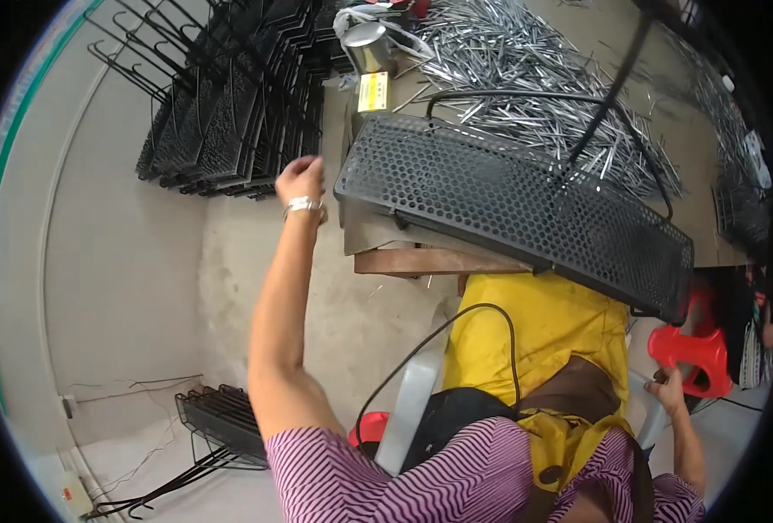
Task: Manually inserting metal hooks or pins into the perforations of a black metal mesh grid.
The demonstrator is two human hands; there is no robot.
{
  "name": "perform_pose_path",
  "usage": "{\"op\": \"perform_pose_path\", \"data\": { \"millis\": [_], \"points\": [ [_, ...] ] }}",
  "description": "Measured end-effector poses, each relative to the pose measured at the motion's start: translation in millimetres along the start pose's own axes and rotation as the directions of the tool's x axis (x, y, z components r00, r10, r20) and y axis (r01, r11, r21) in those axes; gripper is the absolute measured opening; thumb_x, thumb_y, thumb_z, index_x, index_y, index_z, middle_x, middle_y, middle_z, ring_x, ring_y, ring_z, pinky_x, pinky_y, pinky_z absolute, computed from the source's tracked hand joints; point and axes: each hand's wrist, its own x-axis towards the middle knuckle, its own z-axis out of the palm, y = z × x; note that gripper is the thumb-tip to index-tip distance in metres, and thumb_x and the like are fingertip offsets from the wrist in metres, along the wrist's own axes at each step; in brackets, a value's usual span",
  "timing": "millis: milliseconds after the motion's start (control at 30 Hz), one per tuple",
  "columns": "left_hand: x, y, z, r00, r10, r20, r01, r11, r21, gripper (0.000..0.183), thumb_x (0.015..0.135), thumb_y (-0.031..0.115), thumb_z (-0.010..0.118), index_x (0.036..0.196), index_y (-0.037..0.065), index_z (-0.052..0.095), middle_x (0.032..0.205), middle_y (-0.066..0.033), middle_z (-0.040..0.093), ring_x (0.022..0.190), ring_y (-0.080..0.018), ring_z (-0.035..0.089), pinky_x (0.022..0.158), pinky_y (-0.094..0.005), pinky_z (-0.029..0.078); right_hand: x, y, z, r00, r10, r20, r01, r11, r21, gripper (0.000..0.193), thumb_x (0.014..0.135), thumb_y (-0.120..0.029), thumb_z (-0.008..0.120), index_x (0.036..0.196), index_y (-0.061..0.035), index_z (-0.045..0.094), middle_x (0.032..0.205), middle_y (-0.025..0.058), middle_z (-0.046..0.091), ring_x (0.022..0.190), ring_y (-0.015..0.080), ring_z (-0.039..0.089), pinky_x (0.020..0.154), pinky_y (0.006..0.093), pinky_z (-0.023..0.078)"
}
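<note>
A long black perforated metal tray [491, 187] with rod handles lies slantwise over the work table in front of me. Off its left end, my left hand [301, 179] is raised on a stretched arm, with a bracelet at the wrist. Its fingers are curled in, slightly blurred, and whatever they hold, if anything, is hidden. Low on the right, my right hand [668, 390] is beside the grey chair armrest [652, 423], just below a red plastic stool [696, 356]. Its fingers are bent and partly hidden; I cannot make out anything in them.
Thin metal rods [526, 65] lie in a big heap on the table [373, 234]. A metal can [367, 45] and a small yellow box [373, 91] stand by its left edge. Stacked black racks [221, 113] with hooks fill the far left; another rack [221, 418] is low left.
</note>
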Motion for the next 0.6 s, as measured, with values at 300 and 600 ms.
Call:
{"op": "perform_pose_path", "data": {
  "millis": [300, 600],
  "points": [
    [37.1, -13.1, 42.5, 0.963, 0.219, 0.159, -0.265, 0.887, 0.379, 0.026, 0.062, 0.021, 0.073, 0.081, 0.005, 0.068, 0.075, -0.0076, 0.066, 0.068, -0.0146, 0.062, 0.066, -0.0268, 0.048, 6.5, -15.8, -8.1, 0.999, 0.005, 0.045, -0.002, 0.998, -0.066, 0.02, 0.052, -0.004, 0.069, 0.063, 0.0012, 0.052, 0.058, 0.0002, 0.049, 0.053, 0.0114, 0.045, 0.051, 0.0249, 0.037],
    [48.2, -34.4, 41.2, 0.94, 0.305, 0.15, -0.34, 0.848, 0.406, 0.038, 0.066, 0.039, 0.066, 0.083, 0.006, 0.068, 0.085, -0.0143, 0.064, 0.079, -0.0269, 0.062, 0.075, -0.0338, 0.047, 46.0, -18.4, -138.6, 0.939, -0.248, -0.236, 0.251, 0.968, -0.022, 0.024, 0.075, -0.014, 0.052, 0.092, 0.0005, 0.043, 0.075, 0.0049, 0.054, 0.065, 0.0175, 0.051, 0.059, 0.028, 0.041]
  ]
}}
